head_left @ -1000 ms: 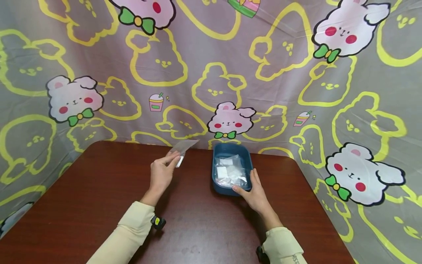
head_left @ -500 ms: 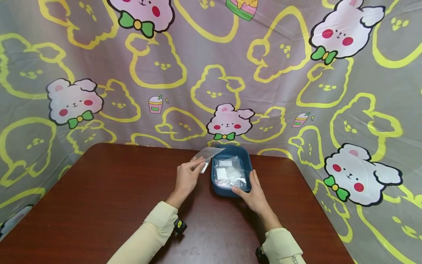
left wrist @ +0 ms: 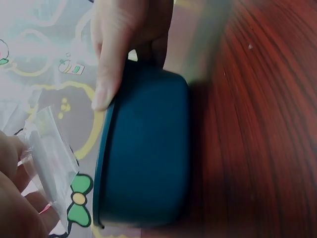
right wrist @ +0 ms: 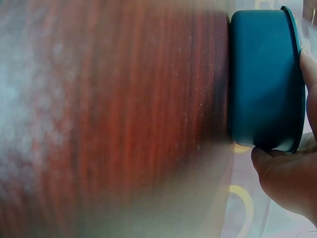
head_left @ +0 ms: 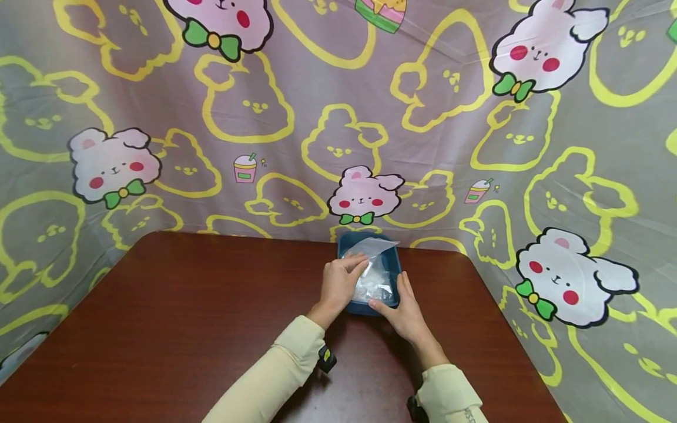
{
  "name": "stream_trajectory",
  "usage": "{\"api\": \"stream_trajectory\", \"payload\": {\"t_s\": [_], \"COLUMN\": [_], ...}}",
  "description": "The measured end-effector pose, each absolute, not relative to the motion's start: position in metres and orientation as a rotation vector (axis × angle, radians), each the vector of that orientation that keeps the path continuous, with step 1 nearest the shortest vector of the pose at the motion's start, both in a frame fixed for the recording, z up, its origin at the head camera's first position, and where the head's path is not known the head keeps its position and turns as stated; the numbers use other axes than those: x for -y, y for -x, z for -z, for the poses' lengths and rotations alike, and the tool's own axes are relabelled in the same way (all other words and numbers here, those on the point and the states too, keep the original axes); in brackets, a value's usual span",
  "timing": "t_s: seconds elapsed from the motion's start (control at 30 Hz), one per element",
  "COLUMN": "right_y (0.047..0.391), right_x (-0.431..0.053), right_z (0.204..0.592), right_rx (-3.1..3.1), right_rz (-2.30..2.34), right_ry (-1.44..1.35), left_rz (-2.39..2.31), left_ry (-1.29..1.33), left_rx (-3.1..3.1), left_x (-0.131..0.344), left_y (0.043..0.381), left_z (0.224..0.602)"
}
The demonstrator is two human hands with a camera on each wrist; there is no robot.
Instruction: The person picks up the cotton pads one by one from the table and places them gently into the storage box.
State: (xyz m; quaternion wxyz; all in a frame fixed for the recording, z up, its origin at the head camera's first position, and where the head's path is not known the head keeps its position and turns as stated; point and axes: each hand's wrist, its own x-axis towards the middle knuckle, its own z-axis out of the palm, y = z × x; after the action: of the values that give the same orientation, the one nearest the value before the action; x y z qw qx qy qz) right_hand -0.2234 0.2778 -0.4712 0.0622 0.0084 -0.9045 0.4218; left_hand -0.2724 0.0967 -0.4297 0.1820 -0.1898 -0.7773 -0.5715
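Note:
A dark blue plastic box (left wrist: 143,148) stands near the back of the table. My left hand (head_left: 338,285) is over its left side and pinches a small clear zip bag (head_left: 378,245) by one end. In the left wrist view this bag (left wrist: 53,153) has a white piece in it, and the fingertips (left wrist: 47,218) show at its lower edge. My right hand (head_left: 406,312) grips the box at the near right corner, thumb on the near rim and fingers along the right wall. More clear bags (head_left: 374,288) lie inside the box, partly hidden by the left hand.
The brown wooden table (head_left: 201,305) extends to the left and in front of the box. A patterned cloth (head_left: 296,106) hangs close behind the table and along its sides. A small black device (head_left: 326,358) is worn at the left wrist.
My left hand has carried the clear zip bag rightward, from left of the box to over it. The right hand has stayed on the box corner, and the box stands in place.

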Motion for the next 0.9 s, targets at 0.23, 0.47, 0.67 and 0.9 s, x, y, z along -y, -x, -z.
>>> {"api": "stream_trajectory", "payload": {"t_s": [0.23,0.47,0.67,0.9], "right_y": [0.223,0.223,0.223,0.223], "right_x": [-0.276,-0.276,-0.277,-0.277], "right_z": [0.47,0.471,0.471,0.47], "right_rx": [2.734,2.73,2.736,2.722], "right_rz": [-1.283,-1.278,-1.28,-1.281], "right_ry": [-0.037,-0.032,-0.035,-0.04], "left_rz": [1.582,1.479,1.443,1.331], "left_ry": [0.528,0.503,0.475,0.452], "left_rx": [2.226,2.256,2.297,2.386], "left_x": [-0.109,-0.115,-0.119,-0.123], "left_y": [0.275,0.28,0.281,0.281], "left_z": [0.43,0.434,0.437,0.444]}}
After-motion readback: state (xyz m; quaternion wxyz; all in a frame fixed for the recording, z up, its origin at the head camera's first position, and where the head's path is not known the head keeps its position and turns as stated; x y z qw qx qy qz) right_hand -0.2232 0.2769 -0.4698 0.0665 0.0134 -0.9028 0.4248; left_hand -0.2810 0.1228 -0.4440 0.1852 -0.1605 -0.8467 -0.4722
